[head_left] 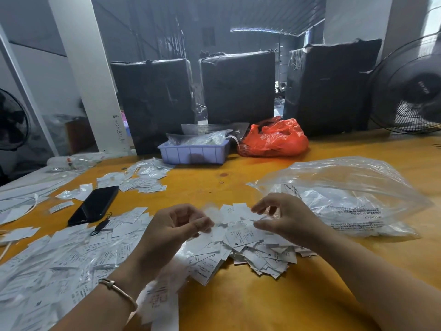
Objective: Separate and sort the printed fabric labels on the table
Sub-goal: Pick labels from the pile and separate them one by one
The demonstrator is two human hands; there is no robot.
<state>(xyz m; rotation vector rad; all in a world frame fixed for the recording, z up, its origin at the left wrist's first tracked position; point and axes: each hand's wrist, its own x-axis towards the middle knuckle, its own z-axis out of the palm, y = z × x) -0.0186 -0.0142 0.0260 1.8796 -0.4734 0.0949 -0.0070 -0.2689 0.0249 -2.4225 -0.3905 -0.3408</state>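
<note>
**Label sorting, mid-pile**

Both hands hover over the label pile [250, 244] on the yellow worktop [262, 295]. Left hand [171, 229] pinches a blurry white label, right hand [284, 217] pinches another. Phone [94, 205] left of the pile, clear bag [353, 197] right, blue tray [193, 154] beyond.

A yellow table [238, 306] carries white labels [253, 247] heaped at the middle and spread across the near left. A black phone [94, 205] lies left of centre. A clear bag [346, 194] sits at right. At the far edge stand a blue tray [193, 154] and, just beside it, a red bag [274, 139].
</note>
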